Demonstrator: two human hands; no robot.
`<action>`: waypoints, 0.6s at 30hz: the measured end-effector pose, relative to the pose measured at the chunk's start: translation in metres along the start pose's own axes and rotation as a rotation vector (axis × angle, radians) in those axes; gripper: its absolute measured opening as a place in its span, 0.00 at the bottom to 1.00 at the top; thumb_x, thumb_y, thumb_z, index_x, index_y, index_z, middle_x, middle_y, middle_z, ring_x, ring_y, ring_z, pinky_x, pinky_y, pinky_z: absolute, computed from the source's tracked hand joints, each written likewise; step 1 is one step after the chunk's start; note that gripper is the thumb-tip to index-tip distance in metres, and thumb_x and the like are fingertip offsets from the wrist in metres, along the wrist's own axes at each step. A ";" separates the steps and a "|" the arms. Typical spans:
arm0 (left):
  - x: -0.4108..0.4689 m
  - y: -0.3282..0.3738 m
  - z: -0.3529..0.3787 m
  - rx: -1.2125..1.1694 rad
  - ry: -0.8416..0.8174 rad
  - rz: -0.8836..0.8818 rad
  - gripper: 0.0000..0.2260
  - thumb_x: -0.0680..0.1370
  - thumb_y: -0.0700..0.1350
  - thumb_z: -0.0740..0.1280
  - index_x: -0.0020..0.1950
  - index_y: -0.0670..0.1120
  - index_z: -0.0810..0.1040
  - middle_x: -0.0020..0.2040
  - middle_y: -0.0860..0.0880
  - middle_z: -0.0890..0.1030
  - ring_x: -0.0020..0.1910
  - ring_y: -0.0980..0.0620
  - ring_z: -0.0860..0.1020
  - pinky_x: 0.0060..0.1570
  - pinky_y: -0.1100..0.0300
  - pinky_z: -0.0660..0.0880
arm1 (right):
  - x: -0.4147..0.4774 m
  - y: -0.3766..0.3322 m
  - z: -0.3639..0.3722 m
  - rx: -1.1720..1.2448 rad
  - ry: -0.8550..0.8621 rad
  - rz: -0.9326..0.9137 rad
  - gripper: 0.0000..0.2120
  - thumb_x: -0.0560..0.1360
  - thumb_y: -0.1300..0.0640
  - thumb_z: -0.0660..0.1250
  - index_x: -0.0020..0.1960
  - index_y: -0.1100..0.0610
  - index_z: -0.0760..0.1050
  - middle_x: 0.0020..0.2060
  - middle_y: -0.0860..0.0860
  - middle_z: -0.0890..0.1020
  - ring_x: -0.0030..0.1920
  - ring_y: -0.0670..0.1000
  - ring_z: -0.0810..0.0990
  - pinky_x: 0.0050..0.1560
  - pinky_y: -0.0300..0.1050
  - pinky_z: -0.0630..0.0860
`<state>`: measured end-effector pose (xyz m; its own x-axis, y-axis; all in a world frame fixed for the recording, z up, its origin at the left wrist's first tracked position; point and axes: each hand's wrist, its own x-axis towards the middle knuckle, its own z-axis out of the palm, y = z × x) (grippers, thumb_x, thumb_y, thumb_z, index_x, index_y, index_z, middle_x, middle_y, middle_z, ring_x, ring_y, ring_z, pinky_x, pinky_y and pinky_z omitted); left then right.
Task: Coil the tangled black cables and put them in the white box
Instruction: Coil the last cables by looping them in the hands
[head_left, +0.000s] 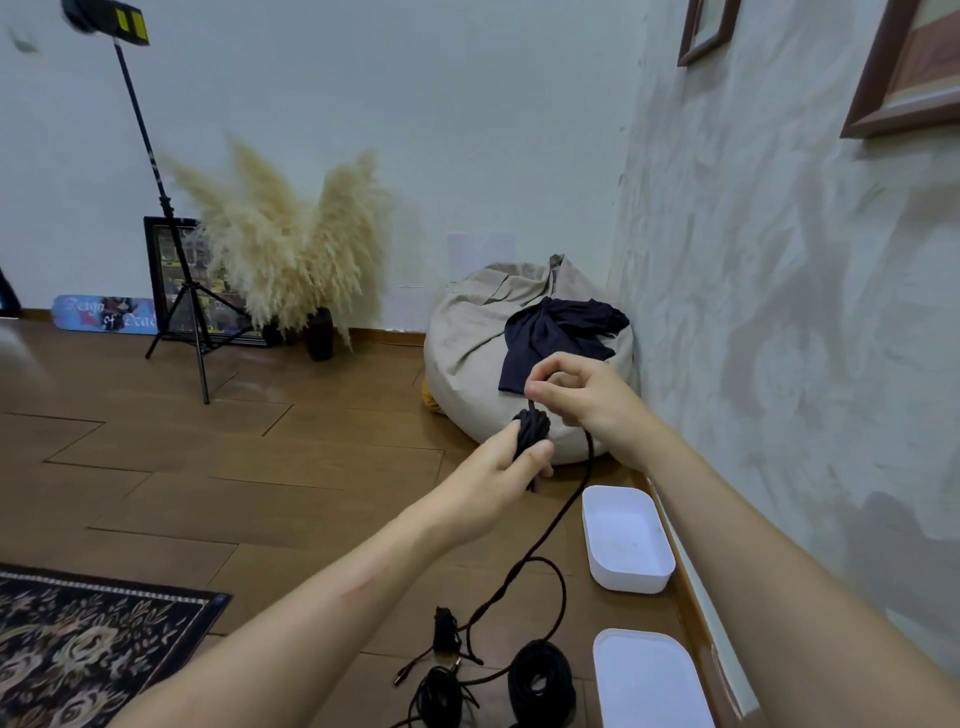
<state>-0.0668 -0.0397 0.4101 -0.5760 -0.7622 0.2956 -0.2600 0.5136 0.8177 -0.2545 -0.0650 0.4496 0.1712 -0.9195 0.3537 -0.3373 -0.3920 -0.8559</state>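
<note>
The left hand (498, 467) curls its fingers around a small coil (532, 428) of black cable, held in the air with its long axis about upright. Just above it, the right hand (582, 395) pinches the strand rising from the coil's top. The loose cable (550, 525) hangs down to the floor (311, 467), looping toward more coils (543, 680). The open white box (628, 582) lies beside the wall, long axis pointing away, its lid (649, 675) nearer.
</note>
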 end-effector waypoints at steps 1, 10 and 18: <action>0.000 0.004 -0.001 -0.018 0.012 0.016 0.08 0.87 0.49 0.58 0.53 0.50 0.74 0.47 0.54 0.78 0.46 0.61 0.76 0.51 0.65 0.73 | -0.001 0.006 0.002 0.050 0.009 0.021 0.07 0.80 0.54 0.71 0.50 0.59 0.79 0.31 0.48 0.74 0.32 0.46 0.67 0.34 0.38 0.66; 0.014 0.005 -0.019 -0.366 0.158 0.025 0.07 0.87 0.43 0.58 0.59 0.47 0.76 0.50 0.59 0.82 0.58 0.58 0.79 0.57 0.65 0.75 | -0.005 0.027 0.049 0.000 0.017 0.114 0.13 0.85 0.64 0.58 0.53 0.48 0.76 0.37 0.37 0.80 0.39 0.38 0.79 0.40 0.32 0.73; 0.020 -0.007 -0.026 -0.436 0.272 -0.089 0.07 0.86 0.43 0.60 0.62 0.47 0.75 0.45 0.54 0.81 0.44 0.59 0.80 0.42 0.63 0.75 | -0.004 0.035 0.083 -0.065 -0.058 0.193 0.23 0.80 0.64 0.54 0.71 0.45 0.67 0.36 0.53 0.82 0.29 0.48 0.75 0.30 0.44 0.72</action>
<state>-0.0563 -0.0686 0.4233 -0.3289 -0.9000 0.2861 0.0815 0.2748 0.9580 -0.1906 -0.0725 0.3870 0.1497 -0.9754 0.1619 -0.4278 -0.2115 -0.8788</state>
